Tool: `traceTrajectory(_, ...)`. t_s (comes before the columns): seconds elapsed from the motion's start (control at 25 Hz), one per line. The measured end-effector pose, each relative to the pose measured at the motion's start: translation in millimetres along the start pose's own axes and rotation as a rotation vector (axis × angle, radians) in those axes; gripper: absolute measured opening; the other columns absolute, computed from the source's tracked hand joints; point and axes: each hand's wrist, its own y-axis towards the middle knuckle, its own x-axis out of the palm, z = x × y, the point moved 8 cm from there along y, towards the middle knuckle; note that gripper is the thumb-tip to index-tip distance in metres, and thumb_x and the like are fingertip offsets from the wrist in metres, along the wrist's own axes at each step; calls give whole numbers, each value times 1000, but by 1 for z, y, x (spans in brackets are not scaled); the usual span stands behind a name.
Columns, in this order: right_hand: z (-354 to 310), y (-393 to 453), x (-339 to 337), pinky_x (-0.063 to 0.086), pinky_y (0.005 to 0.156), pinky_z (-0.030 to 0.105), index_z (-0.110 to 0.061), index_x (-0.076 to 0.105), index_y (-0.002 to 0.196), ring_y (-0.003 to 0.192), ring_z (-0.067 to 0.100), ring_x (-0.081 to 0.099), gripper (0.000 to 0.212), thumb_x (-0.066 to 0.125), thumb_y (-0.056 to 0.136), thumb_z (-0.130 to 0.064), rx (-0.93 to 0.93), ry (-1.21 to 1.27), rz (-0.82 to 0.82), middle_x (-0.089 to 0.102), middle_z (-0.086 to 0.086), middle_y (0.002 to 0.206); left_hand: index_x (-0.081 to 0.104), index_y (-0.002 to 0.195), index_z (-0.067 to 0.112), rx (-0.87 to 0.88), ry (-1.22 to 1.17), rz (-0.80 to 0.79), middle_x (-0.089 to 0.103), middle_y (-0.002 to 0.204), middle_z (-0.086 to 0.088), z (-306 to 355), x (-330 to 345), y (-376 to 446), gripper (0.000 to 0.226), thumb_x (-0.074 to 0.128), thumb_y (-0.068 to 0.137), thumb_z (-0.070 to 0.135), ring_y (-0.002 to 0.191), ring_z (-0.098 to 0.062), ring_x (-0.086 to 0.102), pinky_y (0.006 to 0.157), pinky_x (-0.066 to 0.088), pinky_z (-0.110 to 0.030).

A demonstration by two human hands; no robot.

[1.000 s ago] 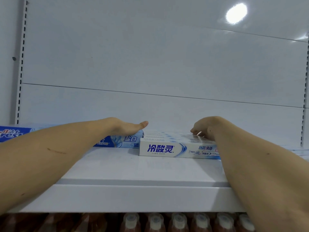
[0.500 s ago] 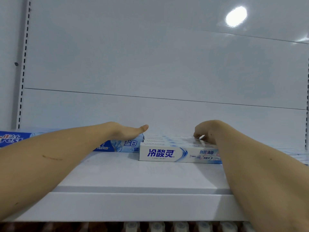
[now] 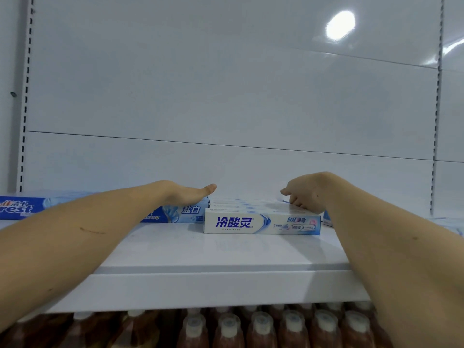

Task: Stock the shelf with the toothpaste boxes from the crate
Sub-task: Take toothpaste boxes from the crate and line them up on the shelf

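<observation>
White metal shelf (image 3: 226, 257), white back panel (image 3: 226, 96). White toothpaste boxes (image 3: 261, 223) lie mid-shelf beside blue Crest boxes (image 3: 180, 214). Left hand (image 3: 180, 194) flat, fingers straight, on Crest box. Right hand (image 3: 305, 194) fingers curled, resting on white boxes. Capped brown bottles (image 3: 261, 330) below.

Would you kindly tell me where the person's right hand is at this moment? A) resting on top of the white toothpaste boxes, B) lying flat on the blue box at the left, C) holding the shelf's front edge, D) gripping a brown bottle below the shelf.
A: the right hand rests, fingers curled, on top of the white toothpaste boxes, at their right end.
</observation>
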Motion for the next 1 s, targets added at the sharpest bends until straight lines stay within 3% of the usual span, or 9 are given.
traceTrajectory(0.08, 6, -8, 1, 40, 79, 28, -1, 56, 104, 77, 18, 50, 39, 46, 99, -38, 0, -23, 24, 51, 7, 89, 44, 144, 35, -16, 72, -10, 62, 129, -6, 4, 1, -5, 134, 5, 38, 108, 108, -21, 61, 100, 42, -37)
traceTrajectory(0.16, 10, -13, 2, 37, 74, 29, 0, 57, 109, 79, 17, 43, 44, 43, 100, -40, -14, 32, 41, 49, 7, 94, 43, 145, 26, -54, 69, 21, 64, 114, -15, 14, 2, -25, 141, 3, 36, 107, 94, -24, 66, 91, 48, -34)
traceTrajectory(0.28, 15, -21, 1, 42, 64, 29, 4, 55, 117, 75, 21, 51, 50, 42, 101, -41, 7, 198, 51, 61, 15, 106, 29, 153, 27, 38, -25, 107, 39, 151, -5, 43, -3, -58, 125, 5, 56, 102, 142, -26, 34, 118, 20, -44)
traceTrajectory(0.4, 21, -30, -3, 45, 68, 32, 4, 52, 125, 79, 23, 52, 51, 47, 99, -39, 24, 298, 84, 56, 15, 105, 25, 154, 27, 319, -107, 101, 23, 160, 9, 92, 8, -84, 98, 17, 78, 89, 147, -13, 20, 122, 7, -37)
traceTrajectory(0.48, 25, -38, 4, 49, 70, 30, 4, 47, 127, 88, 25, 58, 48, 45, 100, -36, 12, 384, 53, 58, 16, 123, 23, 155, 28, 439, 57, -2, 19, 160, 15, 120, 33, -94, 80, 24, 90, 75, 146, -4, 16, 119, 4, -27)
traceTrajectory(0.6, 29, -40, 14, 47, 65, 25, 1, 40, 135, 90, 22, 58, 50, 44, 100, -35, -8, 453, 10, 50, 12, 142, 16, 156, 32, 472, 250, 18, 13, 161, 19, 132, 49, -90, 83, 25, 87, 78, 148, -2, 9, 120, 1, -29)
traceTrajectory(0.76, 34, -35, 11, 50, 64, 25, 0, 37, 138, 89, 19, 53, 55, 46, 96, -33, -17, 548, 0, 51, 3, 139, 18, 154, 38, 475, 275, 31, 17, 159, 22, 138, 47, -87, 86, 23, 82, 84, 147, -3, 15, 122, 6, -34)
traceTrajectory(0.92, 31, -46, 12, 51, 70, 28, -6, 47, 120, 95, 20, 62, 39, 44, 99, -38, -15, 484, 6, 60, 9, 117, 19, 155, 35, 517, 284, 25, 17, 159, 22, 152, 53, -93, 78, 25, 89, 77, 147, -3, 15, 121, 6, -30)
traceTrajectory(1.0, 28, -50, 11, 54, 77, 28, -4, 44, 128, 101, 21, 65, 45, 41, 100, -39, -18, 470, 12, 58, 12, 130, 18, 155, 35, 515, 286, 24, 18, 158, 22, 154, 53, -93, 78, 25, 89, 76, 148, -4, 15, 120, 6, -29)
